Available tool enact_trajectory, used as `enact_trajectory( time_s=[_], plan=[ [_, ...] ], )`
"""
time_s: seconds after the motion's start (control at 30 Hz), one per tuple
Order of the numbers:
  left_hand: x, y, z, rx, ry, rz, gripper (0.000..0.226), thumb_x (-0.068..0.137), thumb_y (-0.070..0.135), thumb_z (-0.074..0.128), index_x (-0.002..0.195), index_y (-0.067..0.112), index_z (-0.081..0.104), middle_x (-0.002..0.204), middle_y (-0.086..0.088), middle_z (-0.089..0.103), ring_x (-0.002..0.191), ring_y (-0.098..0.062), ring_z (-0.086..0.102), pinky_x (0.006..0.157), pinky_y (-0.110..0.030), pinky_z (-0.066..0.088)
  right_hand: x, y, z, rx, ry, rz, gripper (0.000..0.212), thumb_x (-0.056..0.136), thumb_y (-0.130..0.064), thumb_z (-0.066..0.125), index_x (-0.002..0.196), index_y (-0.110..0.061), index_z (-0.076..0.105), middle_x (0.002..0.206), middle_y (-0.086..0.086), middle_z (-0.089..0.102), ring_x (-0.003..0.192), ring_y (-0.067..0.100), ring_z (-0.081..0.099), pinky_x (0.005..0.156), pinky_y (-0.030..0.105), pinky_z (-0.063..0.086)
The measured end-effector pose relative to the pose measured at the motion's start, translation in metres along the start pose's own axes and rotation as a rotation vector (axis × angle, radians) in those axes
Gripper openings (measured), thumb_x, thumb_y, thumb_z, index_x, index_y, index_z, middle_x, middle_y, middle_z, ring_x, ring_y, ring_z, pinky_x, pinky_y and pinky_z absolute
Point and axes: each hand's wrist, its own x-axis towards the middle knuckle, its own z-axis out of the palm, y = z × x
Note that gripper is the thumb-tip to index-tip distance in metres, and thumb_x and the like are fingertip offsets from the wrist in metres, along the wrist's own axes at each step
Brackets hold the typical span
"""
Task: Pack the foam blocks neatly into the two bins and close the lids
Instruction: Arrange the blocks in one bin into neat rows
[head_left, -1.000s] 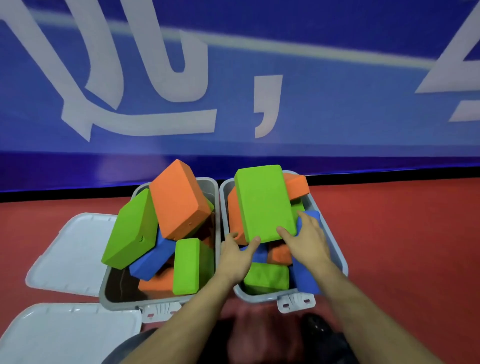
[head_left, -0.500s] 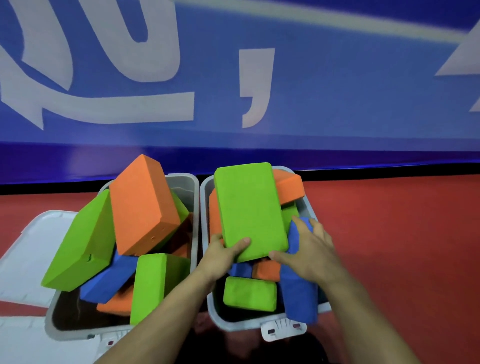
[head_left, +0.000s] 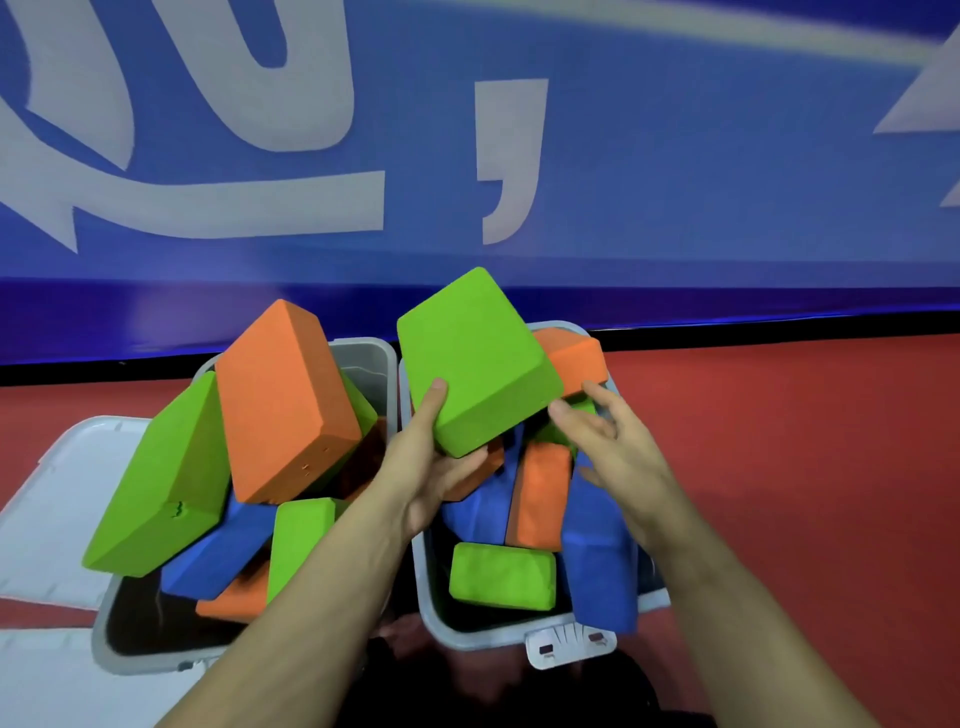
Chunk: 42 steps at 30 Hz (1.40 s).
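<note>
Green rectangular foam block (head_left: 475, 358) held above the right grey plastic bin (head_left: 467, 631), tilted, long axis running from near corner up and away toward the blue wall banner (head_left: 675, 197). Left hand (head_left: 431, 467) grips its near-left corner, thumb on top face. Right hand (head_left: 613, 447) open, fingertips touching the block's right edge. Left grey plastic bin (head_left: 111, 644) heaped with blocks, lids off.
</note>
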Motion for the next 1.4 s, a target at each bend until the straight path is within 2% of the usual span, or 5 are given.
enact_trajectory(
  time_s=[0.2,0.4,0.63,0.93,1.4],
  plan=[
    [0.004,-0.007,0.013,0.104,-0.002,-0.025,0.058,0.084,0.061,0.071,0.124,0.019,0.067,0.112,-0.009,0.077,0.102,-0.029,0.075,0.096,-0.038,0.058,0.013,-0.009,0.020,0.349,-0.083,0.218,0.063,0.081,-0.060,0.073,0.136,-0.036,0.055,0.128,0.008,0.066,0.092,0.033,0.076,0.084,0.046,0.061],
    [0.009,0.003,0.010,0.198,0.036,0.102,0.032,0.096,0.056,0.058,0.111,0.029,0.064,0.118,0.000,0.073,0.101,-0.015,0.071,0.091,-0.039,0.056,0.043,-0.011,0.020,0.306,0.205,0.089,0.035,0.093,-0.049,0.067,0.119,-0.030,0.055,0.108,0.000,0.069,0.082,0.030,0.077,0.077,0.038,0.062],
    [0.000,0.008,-0.016,0.121,0.160,0.059,0.052,0.098,0.048,0.060,0.137,0.013,0.056,0.126,-0.005,0.066,0.111,-0.020,0.066,0.092,-0.040,0.059,0.073,-0.014,0.020,0.148,0.390,0.032,0.062,0.085,-0.063,0.070,0.120,-0.023,0.039,0.113,0.005,0.063,0.074,0.024,0.072,0.073,0.040,0.063],
    [-0.007,0.013,-0.039,0.220,0.156,0.116,0.040,0.097,0.053,0.060,0.123,0.023,0.064,0.126,-0.004,0.069,0.113,-0.019,0.068,0.100,-0.045,0.056,0.091,-0.012,0.042,0.110,0.449,0.067,0.065,0.087,-0.067,0.064,0.125,-0.021,0.040,0.093,-0.008,0.061,0.081,0.030,0.075,0.078,0.048,0.062],
    [-0.004,0.014,-0.026,0.218,0.134,0.104,0.027,0.099,0.047,0.059,0.112,0.023,0.063,0.126,-0.006,0.064,0.101,-0.018,0.063,0.094,-0.040,0.056,0.099,0.007,0.069,-0.046,0.343,0.121,0.064,0.082,-0.063,0.071,0.114,-0.018,0.041,0.094,0.008,0.074,0.073,0.019,0.074,0.082,0.048,0.060]
  ],
)
